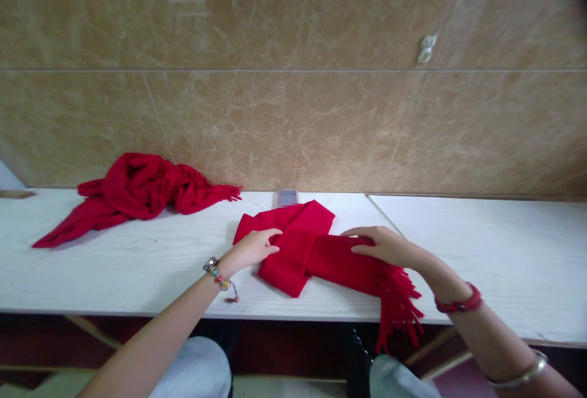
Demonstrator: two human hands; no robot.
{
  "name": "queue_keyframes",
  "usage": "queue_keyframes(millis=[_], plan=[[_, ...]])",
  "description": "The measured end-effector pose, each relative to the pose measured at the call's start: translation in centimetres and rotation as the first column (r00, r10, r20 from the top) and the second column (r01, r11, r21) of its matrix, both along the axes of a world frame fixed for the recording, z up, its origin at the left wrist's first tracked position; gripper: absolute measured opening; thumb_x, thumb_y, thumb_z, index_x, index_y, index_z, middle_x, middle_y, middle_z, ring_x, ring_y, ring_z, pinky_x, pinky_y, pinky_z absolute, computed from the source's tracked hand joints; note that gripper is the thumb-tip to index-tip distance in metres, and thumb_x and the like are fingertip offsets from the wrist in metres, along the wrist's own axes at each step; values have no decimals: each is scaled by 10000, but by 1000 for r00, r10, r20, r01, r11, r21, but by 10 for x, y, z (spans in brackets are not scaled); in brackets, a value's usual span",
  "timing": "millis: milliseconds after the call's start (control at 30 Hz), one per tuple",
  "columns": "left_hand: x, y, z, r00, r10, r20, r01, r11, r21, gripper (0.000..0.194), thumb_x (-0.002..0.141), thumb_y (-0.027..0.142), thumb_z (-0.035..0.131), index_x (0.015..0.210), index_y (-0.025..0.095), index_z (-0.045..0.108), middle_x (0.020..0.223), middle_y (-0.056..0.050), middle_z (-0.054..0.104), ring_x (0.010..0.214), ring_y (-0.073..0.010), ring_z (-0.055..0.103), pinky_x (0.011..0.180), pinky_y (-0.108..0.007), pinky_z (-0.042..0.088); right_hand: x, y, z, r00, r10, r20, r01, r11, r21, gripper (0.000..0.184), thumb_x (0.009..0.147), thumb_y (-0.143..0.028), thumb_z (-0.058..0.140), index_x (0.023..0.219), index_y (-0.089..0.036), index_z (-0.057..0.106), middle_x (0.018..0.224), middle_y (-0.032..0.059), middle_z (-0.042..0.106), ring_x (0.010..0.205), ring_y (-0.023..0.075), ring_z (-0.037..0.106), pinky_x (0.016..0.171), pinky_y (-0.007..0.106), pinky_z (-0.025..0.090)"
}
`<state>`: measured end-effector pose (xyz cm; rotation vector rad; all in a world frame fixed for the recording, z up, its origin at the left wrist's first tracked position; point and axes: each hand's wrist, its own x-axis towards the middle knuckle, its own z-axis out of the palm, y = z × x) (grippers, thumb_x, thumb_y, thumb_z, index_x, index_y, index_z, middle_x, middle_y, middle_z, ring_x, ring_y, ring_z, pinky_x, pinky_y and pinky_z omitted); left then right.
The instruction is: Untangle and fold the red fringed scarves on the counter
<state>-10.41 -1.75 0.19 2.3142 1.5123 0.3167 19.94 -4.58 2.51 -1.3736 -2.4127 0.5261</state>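
Note:
A red fringed scarf [302,251] lies partly folded on the white table [137,276], its tasselled end hanging over the front edge. My left hand [254,247] rests on the scarf's left folded part, fingers bent and pressing the cloth. My right hand [383,244] lies flat on the scarf's right strip, fingers stretched out to the left. A beaded bracelet is on my left wrist and a red band on my right.
A second red scarf [132,193] lies crumpled at the back left of the table. A small grey card [287,197] stands against the marble wall. A second white tabletop [495,245] adjoins on the right. My knees show below the table edge.

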Motion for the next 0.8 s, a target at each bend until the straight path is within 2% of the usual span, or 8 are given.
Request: queue_keyframes(millis=[100,200,333,400,533,600,667,800], plan=[[5,2,-1,1000,-27,5,26,999,39,413,798,239,495,1203,157,506,757,-26,644,726,-162,590,681,-236,428,13,2,6,994,-40,104,41,999,-3,363,776,-286,502,1119,-212,593,1066,38,651,931,200,599,832,288,443],[11,2,-3,997,-21,-79,33,988,153,406,827,310,473,1196,147,510,893,-70,635,866,-193,573,774,-262,422,18,13,-10,954,-110,279,121,992,-24,394,750,-221,529,1133,-148,586,985,90,674,877,214,618,796,290,450],[10,2,-3,968,103,-228,-35,958,284,425,827,346,490,1208,159,498,1107,-123,551,1032,-228,511,887,-300,383,15,27,-34,927,-259,272,233,964,125,366,780,-168,487,1130,-117,578,1023,128,655,957,213,596,833,278,425],[6,3,-1,942,162,-295,-72,953,293,425,804,344,530,1190,167,510,1110,-129,542,1036,-242,509,879,-317,393,14,31,-39,914,-308,265,261,945,195,352,785,-142,470,1118,-130,585,1050,131,642,990,214,583,852,285,413],[4,0,11,899,221,-378,-136,962,237,393,789,308,555,1158,175,527,1079,-142,561,1000,-264,539,820,-344,431,10,38,-34,887,-261,380,218,964,153,307,779,-148,480,1048,-154,629,997,123,658,933,227,605,813,303,434],[8,-4,18,885,240,-399,-158,961,228,362,780,277,564,1123,162,548,1078,-155,561,996,-279,545,802,-355,441,3,45,-27,894,-276,352,232,959,164,297,793,-181,480,1048,-157,630,1011,120,654,921,224,608,806,299,439],[17,-6,22,893,229,-387,-139,959,246,322,789,272,551,1085,147,568,1085,-162,557,1005,-283,542,804,-358,442,-6,54,-20,912,-340,228,302,935,183,304,811,-211,473,1075,-161,615,1031,110,651,938,211,603,822,281,432],[36,-2,18,972,52,-229,9,966,259,404,864,385,428,1172,137,507,1174,-154,526,1091,-256,501,897,-346,392,-30,79,-21,880,-473,29,465,873,148,379,851,-271,426,1178,-107,527,1070,146,636,998,216,586,841,279,426]])
